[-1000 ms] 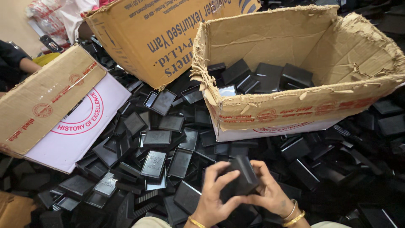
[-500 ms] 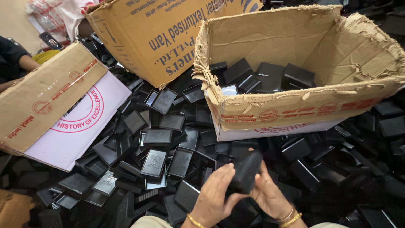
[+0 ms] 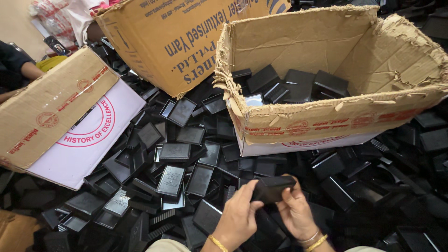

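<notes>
Both my hands hold one small black plastic box (image 3: 273,188) low in the middle of the view. My left hand (image 3: 239,215) grips its left end with the fingers curled over the top. My right hand (image 3: 295,212) supports it from the right and underneath. Gold bangles show on both wrists. Under my hands lies a deep heap of similar black plastic boxes and lids (image 3: 177,163). Just beyond stands an open torn cardboard box (image 3: 326,116) with several black boxes (image 3: 298,86) inside.
A closed brown and white carton (image 3: 60,121) lies at the left. Another large brown carton (image 3: 182,37) leans at the top middle. A second person's arm (image 3: 21,70) in a dark sleeve shows at the far left edge. Black boxes cover the floor all around.
The black box in my hands has turned from upright to nearly level and sits a little lower. My hands stayed in the same place.
</notes>
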{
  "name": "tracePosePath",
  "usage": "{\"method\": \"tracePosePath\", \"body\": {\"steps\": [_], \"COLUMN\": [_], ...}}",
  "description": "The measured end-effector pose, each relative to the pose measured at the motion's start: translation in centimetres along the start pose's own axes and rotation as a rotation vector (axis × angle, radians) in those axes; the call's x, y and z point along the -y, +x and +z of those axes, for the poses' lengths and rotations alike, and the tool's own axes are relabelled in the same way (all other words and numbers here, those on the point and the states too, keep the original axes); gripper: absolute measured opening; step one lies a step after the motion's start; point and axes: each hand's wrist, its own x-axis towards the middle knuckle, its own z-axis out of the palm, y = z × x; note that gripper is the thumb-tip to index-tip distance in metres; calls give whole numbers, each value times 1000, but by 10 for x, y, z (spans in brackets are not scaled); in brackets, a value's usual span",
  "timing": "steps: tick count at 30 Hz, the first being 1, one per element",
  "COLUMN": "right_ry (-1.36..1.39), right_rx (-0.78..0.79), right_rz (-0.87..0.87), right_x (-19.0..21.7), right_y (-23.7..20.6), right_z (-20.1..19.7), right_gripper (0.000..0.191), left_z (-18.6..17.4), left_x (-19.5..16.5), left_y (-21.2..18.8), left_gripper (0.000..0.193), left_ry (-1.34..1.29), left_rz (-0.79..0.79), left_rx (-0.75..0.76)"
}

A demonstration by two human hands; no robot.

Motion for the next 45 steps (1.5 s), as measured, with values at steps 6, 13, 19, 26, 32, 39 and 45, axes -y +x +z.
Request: {"method": "tracePosePath", "body": {"steps": [6,13,19,26,32,39,45], "right_ry": [-139,-1453,-1832,-1890,-1717,-1766,-1520], "right_rx": [-54,124,114,-36,373,408,95], "right_rz": [-67,-120,-136,148,-22,-132,-304], "right_x": [0,-12,-48,-51,-32,-20,8], "right_y": [3,7,8,21,17,9,10], "right_z": [-4,6,-3,-38,-31,22,38], "right_gripper": [43,55,64,45,23,57,82], "left_z": [3,-101,-115,-74,-24,-22,-31], "left_x": [-4,-132,-78,121,152,152,156], "left_y": [6,140,182,121,103,88,79], "left_gripper": [53,45,45,13,57,44,53], "left_ry": [19,286,384,372,1132,1115,920], "left_rz": [-61,648,574,-110,-376,-489,-595], "left_rx": [-80,-499,-596,-213,86,275,193]}}
